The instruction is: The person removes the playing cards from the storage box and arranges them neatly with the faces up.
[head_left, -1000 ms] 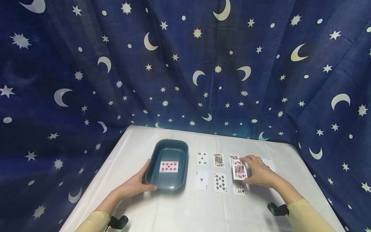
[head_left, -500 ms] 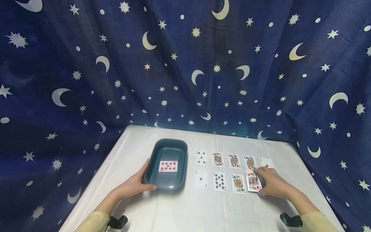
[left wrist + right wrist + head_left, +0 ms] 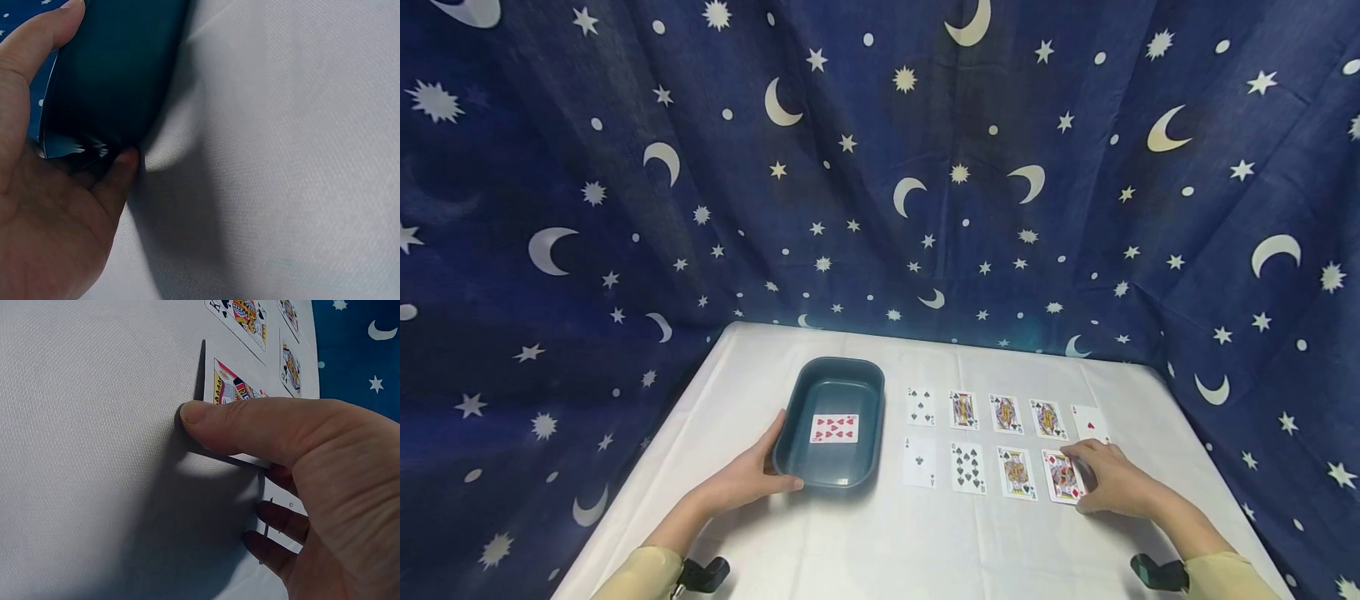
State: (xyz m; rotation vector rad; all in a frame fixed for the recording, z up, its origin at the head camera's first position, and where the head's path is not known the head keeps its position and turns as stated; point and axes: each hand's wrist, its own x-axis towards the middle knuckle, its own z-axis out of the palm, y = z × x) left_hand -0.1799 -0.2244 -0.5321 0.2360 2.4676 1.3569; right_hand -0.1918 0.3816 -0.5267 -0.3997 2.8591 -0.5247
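Observation:
My right hand [image 3: 1116,479] pinches a diamond face card [image 3: 1063,477] by its right-hand edges, at the right end of the front row of playing cards. In the right wrist view the thumb covers a corner of this face card [image 3: 234,384], above its dark shadow on the cloth. My left hand [image 3: 748,479] grips the left side and near corner of a dark teal tray [image 3: 831,392]. A hearts card [image 3: 834,428] lies face up inside. The left wrist view shows the fingers and thumb around the tray wall [image 3: 125,56].
Beside the pinched card lies a king of spades [image 3: 1017,473], then a ten of spades [image 3: 967,467] and an ace of clubs [image 3: 919,461]. The back row runs from a five of spades [image 3: 921,407] to a red ace [image 3: 1090,423]. A starry curtain [image 3: 880,167] hangs behind the white table [image 3: 880,550].
My right hand has moved right with the diamond face card, from over the king of spades to the front row's right end. My left hand stays on the tray.

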